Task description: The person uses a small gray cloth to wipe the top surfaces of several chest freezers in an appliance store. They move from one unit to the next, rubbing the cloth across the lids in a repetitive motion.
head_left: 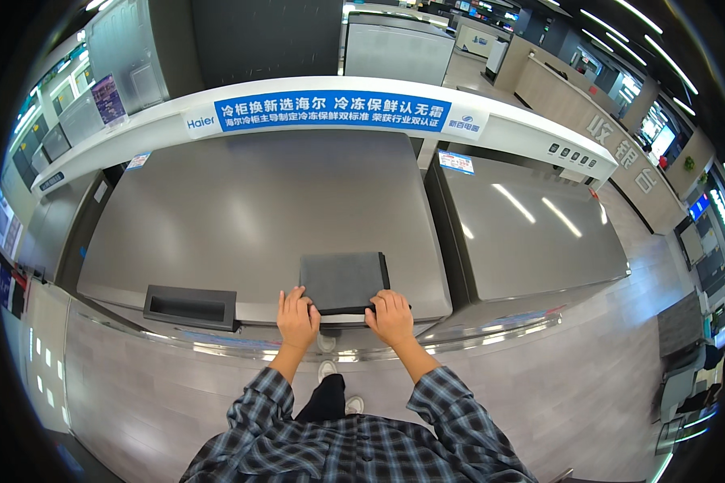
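Observation:
A dark grey folded cloth (342, 282), roughly square with a black edge on its right, lies flat near the front edge of a wide grey chest freezer lid (258, 193). My left hand (296, 319) is closed on its near left corner, fingers curled over the edge. At the near right corner, my right hand (391, 316) grips it in the same way. Both thumbs are partly hidden. To the left of my left hand, a black recessed handle (190, 307) sits at the lid's front edge.
A second grey chest freezer (532, 229) stands to the right across a narrow gap. Behind both runs a curved white rail with a blue printed banner (330, 111). A shiny metal platform edge (491, 334) curves along the floor before me. A long counter (572, 105) stands far right.

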